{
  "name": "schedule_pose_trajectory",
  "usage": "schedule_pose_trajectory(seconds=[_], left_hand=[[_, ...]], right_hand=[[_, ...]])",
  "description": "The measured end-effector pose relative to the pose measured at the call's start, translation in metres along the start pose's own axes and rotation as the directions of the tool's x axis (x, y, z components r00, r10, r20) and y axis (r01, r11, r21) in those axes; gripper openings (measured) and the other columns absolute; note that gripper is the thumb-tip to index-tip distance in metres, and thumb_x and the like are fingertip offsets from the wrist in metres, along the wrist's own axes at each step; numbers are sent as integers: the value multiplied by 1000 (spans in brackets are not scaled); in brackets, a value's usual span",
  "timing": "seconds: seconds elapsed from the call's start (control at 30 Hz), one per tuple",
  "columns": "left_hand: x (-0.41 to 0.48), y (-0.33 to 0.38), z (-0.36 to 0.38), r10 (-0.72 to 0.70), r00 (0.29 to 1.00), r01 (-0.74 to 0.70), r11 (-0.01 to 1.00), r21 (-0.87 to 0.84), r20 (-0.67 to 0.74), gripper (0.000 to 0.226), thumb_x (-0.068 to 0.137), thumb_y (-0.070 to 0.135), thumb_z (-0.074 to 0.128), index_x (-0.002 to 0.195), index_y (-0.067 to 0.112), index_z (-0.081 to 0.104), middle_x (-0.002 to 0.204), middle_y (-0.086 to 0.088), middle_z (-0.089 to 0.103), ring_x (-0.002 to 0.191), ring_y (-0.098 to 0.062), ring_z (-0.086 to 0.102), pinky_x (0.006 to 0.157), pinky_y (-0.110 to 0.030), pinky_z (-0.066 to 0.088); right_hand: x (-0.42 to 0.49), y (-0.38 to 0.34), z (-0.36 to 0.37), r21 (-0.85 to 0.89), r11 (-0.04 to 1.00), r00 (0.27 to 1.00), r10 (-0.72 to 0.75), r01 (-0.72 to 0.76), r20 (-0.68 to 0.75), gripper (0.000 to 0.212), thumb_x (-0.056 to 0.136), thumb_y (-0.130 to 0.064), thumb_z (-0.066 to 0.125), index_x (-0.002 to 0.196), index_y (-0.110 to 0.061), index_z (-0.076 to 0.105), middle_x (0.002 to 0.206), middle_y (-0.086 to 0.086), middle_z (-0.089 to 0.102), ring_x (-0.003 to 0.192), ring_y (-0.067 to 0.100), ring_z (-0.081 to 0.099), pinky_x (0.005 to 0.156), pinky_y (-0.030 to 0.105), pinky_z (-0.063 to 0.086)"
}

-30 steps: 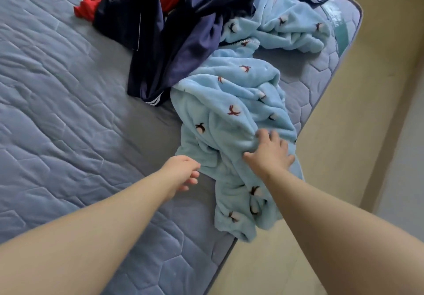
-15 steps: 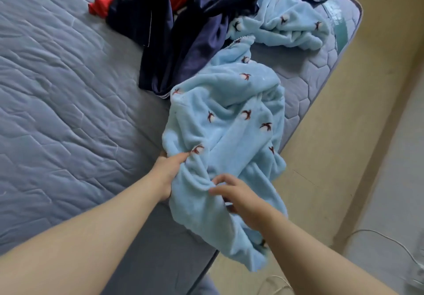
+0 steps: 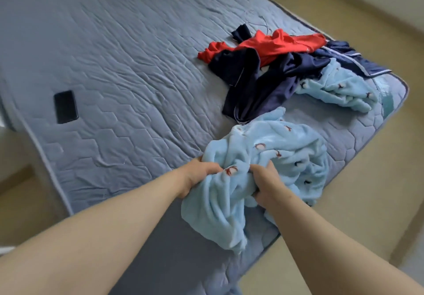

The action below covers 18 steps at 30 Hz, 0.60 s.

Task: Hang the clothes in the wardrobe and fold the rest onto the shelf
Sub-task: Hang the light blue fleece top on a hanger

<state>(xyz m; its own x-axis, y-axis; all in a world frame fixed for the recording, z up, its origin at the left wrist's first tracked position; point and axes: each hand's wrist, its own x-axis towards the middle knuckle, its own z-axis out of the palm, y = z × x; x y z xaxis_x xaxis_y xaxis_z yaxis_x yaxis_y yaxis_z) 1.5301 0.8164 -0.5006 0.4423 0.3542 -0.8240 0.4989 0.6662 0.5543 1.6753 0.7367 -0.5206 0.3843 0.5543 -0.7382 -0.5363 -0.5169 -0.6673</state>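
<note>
Mattress (image 3: 114, 65) edge — fleece (image 3: 275, 148) in both fists

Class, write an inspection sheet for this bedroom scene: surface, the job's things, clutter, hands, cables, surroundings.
Surface: grey-blue quilted mattress, wrinkled.
Job's things: light blue patterned fleece garment bunched at the near edge; second light blue fleece piece, dark navy garments and red garment heaped behind.
Clutter: black flat phone lying apart.
Hands: left hand and right hand both grip the near fleece.
Cables: nothing seen.
Surroundings: beige floor.

A quilted grey-blue mattress (image 3: 128, 69) carries a black phone (image 3: 65, 106) and crumpled clothes (image 3: 275, 65).
</note>
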Motion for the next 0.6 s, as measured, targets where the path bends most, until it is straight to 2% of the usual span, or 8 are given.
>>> schedule_pose_trajectory(seconds=[0.07,0.13,0.27,0.33,0.4,0.47,0.53,0.6], left_hand=[[-40,-3,-30,23,1000,-23,1000,4,6,19,79,12,61,96,21,67,79,-6,74,67,-18,70,57,-26,54],[-79,-9,-59,48,999,-48,999,9,-2,24,80,13,61,101,22,65,85,-8,74,74,-22,70,67,-31,55],[-165,-32,-124,127,989,-131,990,-60,-72,25,82,16,65,106,22,64,94,-10,73,82,-25,69,77,-38,56],[-213,-45,-160,149,981,-161,982,-98,-124,25,82,28,67,106,21,65,93,-11,73,81,-25,68,76,-36,56],[-262,-56,-197,158,969,-192,966,-173,-190,35,84,44,60,104,16,67,90,-9,73,77,-21,68,73,-29,55],[-310,-68,-234,193,939,-279,912,-300,-285,53,86,56,47,103,11,68,95,-12,71,83,-23,67,79,-28,53],[-347,-70,-254,240,906,-377,833,-404,-349,63,90,60,36,103,8,68,98,-16,70,88,-26,65,85,-30,50],[-394,-80,-279,278,853,-482,745,-462,-441,59,94,51,34,86,7,73,80,-13,72,71,-22,68,67,-22,53]], right_hand=[[-29,-4,30,-69,998,998,4,0,58,31,82,4,56,102,-20,60,96,13,68,85,30,67,67,42,58],[-59,-9,65,-179,984,999,4,2,34,20,82,-3,59,93,-21,58,90,12,66,80,28,64,64,38,55],[-124,-4,148,-281,957,995,-49,72,88,42,82,-4,57,123,-13,53,110,15,59,99,33,57,87,46,51],[-158,6,189,-298,950,988,-51,93,146,42,82,-2,55,123,-11,54,108,15,60,96,33,58,87,45,50],[-195,13,233,-336,938,985,-32,88,170,33,79,-3,56,109,-14,60,100,16,65,92,33,61,83,42,52],[-233,15,281,-350,932,970,-15,101,241,23,78,-4,55,98,-13,62,89,17,66,80,31,61,69,34,51],[-258,10,317,-356,928,960,-6,110,280,18,79,-7,54,96,-7,61,86,18,65,77,32,60,66,33,49],[-293,7,361,-345,926,934,-21,153,356,16,81,-9,52,95,-6,61,85,18,64,78,31,59,66,33,48]])
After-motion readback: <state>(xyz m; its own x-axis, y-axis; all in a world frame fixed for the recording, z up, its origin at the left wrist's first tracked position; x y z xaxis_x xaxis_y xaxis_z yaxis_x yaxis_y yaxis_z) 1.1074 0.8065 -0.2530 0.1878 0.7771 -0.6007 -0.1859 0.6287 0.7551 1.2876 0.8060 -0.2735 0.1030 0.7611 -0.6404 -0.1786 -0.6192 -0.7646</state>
